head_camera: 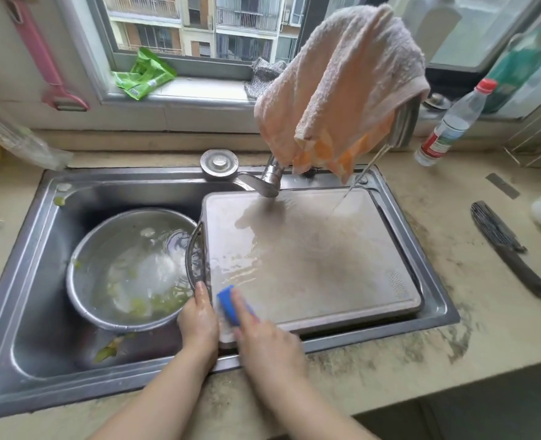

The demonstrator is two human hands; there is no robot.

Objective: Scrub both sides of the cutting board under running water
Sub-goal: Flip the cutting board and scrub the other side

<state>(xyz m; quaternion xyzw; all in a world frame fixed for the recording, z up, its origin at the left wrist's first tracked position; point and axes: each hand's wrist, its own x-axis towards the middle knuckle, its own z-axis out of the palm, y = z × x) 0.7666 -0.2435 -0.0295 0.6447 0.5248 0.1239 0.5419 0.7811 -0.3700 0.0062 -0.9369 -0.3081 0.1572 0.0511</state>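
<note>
Cutting board [310, 258] was laid flat across the sink [34, 281], right half, under the tap [264, 182]. Its near-left edge by the handle [196, 258] was gripped by the left hand [199, 322]; a blue sponge [231, 303] was pressed down by the right hand [267, 341]. Judged rigid, wet, slippery; best held by handle.

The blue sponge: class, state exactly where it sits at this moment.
In the head view, the blue sponge lies on the near-left corner of the cutting board, under the right hand, just right of the left hand holding the board's edge.
</note>
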